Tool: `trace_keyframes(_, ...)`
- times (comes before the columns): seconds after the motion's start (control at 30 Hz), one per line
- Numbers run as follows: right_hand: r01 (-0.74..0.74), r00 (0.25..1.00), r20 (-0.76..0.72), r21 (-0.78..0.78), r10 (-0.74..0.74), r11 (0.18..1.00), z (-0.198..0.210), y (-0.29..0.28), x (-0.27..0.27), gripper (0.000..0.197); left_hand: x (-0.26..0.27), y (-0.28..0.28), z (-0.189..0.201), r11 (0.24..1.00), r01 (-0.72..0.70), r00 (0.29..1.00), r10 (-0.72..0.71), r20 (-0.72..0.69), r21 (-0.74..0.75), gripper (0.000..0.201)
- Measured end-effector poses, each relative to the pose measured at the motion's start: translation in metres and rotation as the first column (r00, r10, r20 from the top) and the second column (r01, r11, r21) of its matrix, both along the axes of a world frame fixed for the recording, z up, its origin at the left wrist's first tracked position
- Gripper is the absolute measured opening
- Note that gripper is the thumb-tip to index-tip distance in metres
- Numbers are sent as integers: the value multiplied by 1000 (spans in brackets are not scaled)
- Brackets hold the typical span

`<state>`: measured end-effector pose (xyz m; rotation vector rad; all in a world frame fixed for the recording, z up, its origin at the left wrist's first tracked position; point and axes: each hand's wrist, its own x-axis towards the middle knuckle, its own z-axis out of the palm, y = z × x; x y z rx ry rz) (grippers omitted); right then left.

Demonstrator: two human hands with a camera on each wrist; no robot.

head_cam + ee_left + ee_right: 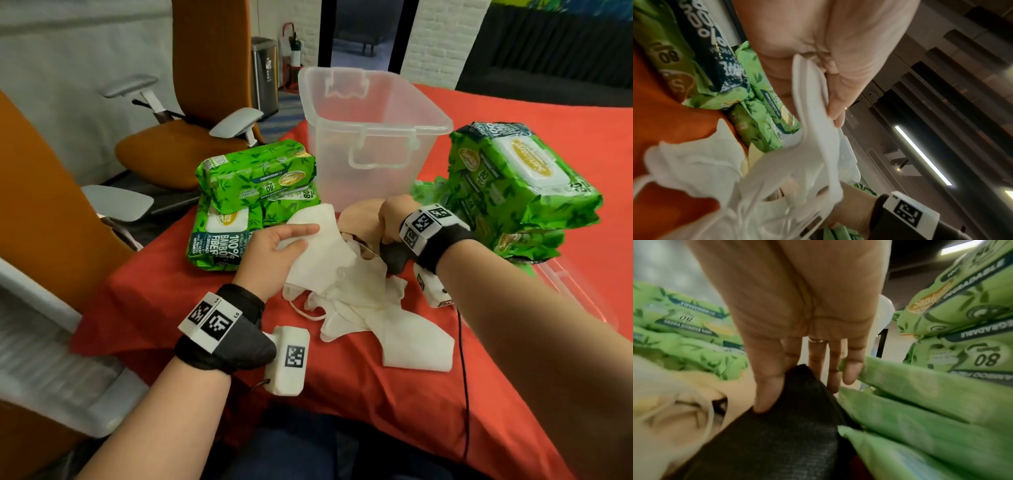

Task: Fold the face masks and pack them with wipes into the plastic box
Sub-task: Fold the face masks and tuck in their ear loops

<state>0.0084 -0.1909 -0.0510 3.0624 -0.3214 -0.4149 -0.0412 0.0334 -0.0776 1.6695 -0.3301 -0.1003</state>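
My left hand (308, 236) pinches the edge of a white face mask (329, 253) and lifts it off a loose pile of white masks (370, 308) on the red cloth; the left wrist view shows the thumb (836, 104) pressing that mask (818, 134). My right hand (390, 222) reaches down just right of it and pinches a dark grey mask (789, 426) between thumb (766, 391) and fingers. Beige masks (359, 216) lie under both hands. The clear plastic box (370, 137) stands open behind them. Green wipes packs are stacked at left (253, 198) and right (520, 192).
Light green masks (920, 402) lie against the right hand, beside the right wipes stack. A clear lid (565, 284) lies under that stack. Orange office chairs (191, 144) stand off the table's left edge. Bare red cloth (376, 404) lies in front of the mask pile.
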Motion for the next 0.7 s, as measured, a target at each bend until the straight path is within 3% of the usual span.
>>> trace_keyframes(0.17,-44,986,162,101,27,994,8,1,13,17,7,5,-5,998,-29,999,27,-38,-58,32)
trace_keyframes(0.27,-119,974,207,124,91,985,4,6,19,35,8,6,-9,997,-33,998,30,-49,-66,33)
trace_keyframes(0.37,-106,993,69,144,97,984,1,19,24,56,8,7,-12,997,-36,998,33,-56,-67,34)
trace_keyframes(0.53,-34,991,-124,155,54,987,-10,29,28,34,10,7,-16,998,-33,996,29,-79,-53,35)
trace_keyframes(0.63,-3,991,-132,86,14,996,-24,19,42,46,11,8,-17,999,-26,996,22,-88,-46,35)
trace_keyframes(0.7,18,990,-138,46,-11,999,-21,16,43,41,11,8,-17,999,-26,996,22,-92,-39,35)
